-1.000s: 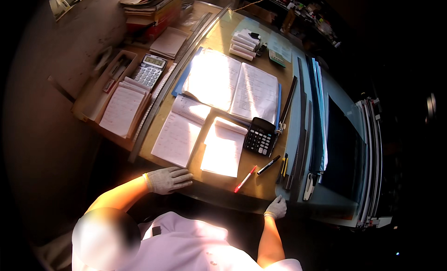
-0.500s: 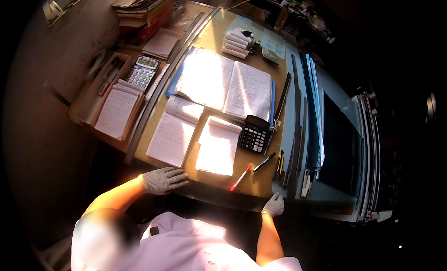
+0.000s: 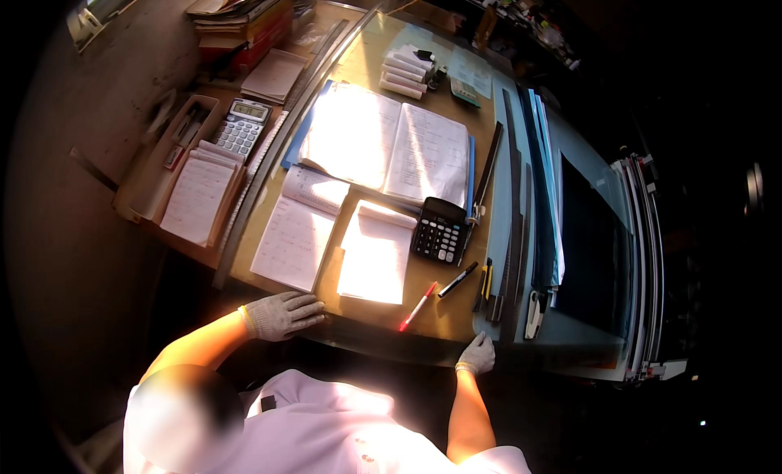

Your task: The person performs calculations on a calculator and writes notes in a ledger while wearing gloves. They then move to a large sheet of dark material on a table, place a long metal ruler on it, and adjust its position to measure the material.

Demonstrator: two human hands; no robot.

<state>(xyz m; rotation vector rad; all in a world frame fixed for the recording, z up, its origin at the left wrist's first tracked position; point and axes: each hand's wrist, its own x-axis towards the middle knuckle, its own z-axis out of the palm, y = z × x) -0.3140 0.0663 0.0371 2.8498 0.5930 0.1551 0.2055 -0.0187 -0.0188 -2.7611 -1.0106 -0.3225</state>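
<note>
My left hand [image 3: 283, 315], in a pale knit glove, lies flat with its fingers stretched along the table's front edge, just below a handwritten notepad [image 3: 293, 244]. At the front edge farther right is my right hand [image 3: 476, 354], gloved too. Its fingers are curled together at the rounded corner of a blue-grey sheet [image 3: 507, 331]; what they grip, if anything, is hidden. Between the hands lie a red-and-white pen [image 3: 419, 306] and a black marker [image 3: 458, 280]. A yellow-and-black cutter [image 3: 486, 280] and dark flat strips [image 3: 513, 262] lie above my right hand.
An open ledger [image 3: 423, 152] lies mid-table, above a sunlit pad [image 3: 374, 258] and a black calculator [image 3: 441, 231]. A grey calculator [image 3: 242, 125] and a tray [image 3: 151, 199] stand at the left. Blue sheets [image 3: 547, 189] and a white-handled cutter [image 3: 534, 315] are at the right.
The whole view has shifted slightly, so the table and its things appear a little farther left and up. Both hands keep their places at the table edge.
</note>
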